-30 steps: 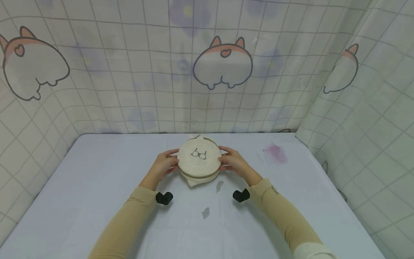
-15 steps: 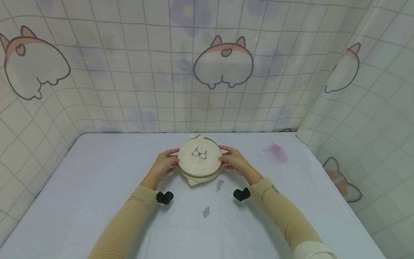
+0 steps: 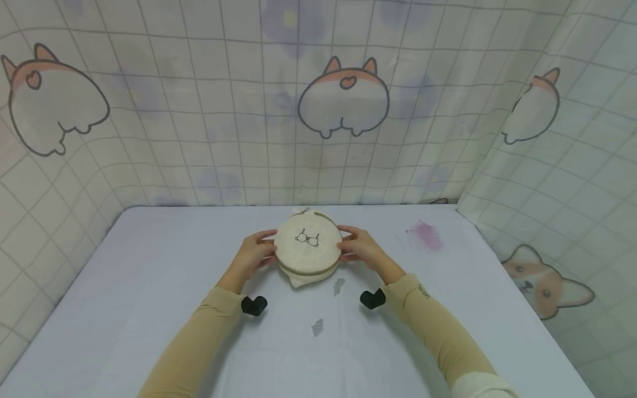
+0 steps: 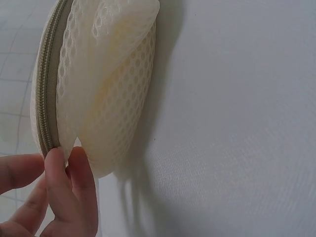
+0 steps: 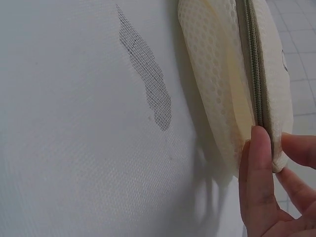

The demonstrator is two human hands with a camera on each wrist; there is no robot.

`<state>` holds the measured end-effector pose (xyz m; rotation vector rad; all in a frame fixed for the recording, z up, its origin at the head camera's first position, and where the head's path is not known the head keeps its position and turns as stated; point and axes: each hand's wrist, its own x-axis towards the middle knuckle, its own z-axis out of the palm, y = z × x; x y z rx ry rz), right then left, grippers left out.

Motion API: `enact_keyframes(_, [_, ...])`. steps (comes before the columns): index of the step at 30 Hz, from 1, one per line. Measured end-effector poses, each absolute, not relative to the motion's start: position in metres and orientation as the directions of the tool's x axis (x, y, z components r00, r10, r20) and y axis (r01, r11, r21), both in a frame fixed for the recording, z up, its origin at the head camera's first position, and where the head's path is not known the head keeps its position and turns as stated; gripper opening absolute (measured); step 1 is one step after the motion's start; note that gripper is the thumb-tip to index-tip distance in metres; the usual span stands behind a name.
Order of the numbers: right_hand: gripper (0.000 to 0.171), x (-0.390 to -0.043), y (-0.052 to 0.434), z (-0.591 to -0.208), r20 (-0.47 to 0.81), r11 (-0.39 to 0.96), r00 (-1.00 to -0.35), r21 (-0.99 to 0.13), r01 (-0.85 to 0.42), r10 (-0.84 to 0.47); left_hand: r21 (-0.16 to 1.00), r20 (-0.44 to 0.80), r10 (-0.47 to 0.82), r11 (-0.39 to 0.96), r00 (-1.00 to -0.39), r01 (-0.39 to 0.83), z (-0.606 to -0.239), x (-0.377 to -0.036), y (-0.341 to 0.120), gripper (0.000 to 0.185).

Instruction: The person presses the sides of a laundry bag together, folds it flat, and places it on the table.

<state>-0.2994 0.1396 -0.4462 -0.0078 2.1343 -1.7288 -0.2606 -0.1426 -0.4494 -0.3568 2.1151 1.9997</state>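
Observation:
A round cream mesh laundry bag (image 3: 308, 257), with a small glasses drawing on its flat top, sits toward the back of the table. My left hand (image 3: 249, 257) pinches its left edge, fingers at the zipper (image 4: 45, 89) in the left wrist view. On the opposite edge, my right hand (image 3: 365, 249) pinches the rim between thumb and fingers. Beneath the zipper, the soft honeycomb mesh (image 5: 215, 64) bulges and folds, with a yellowish patch showing in it. Both wrists have tan sleeves, each with a black piece beside it.
The white-covered table (image 3: 149, 309) bears two grey patches, one being a patch (image 3: 317, 327) in front of the bag. A pink stain (image 3: 425, 236) marks the right side. Checked curtains (image 3: 209, 110) with corgi prints enclose the back and sides.
Hands and bag hold their places. The right curtain has shifted, bringing a corgi face print into view beside the table's right edge.

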Motion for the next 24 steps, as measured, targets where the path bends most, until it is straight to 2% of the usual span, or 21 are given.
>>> enact_keyframes(24, [0.065,-0.3005,0.1394,-0.4496,-0.283,0.263,-0.928,-0.94,0.218,-0.244,0.948,-0.311,-0.039,0.059,-0.95,-0.313,-0.4547,-0.263,-0.1419,0.054])
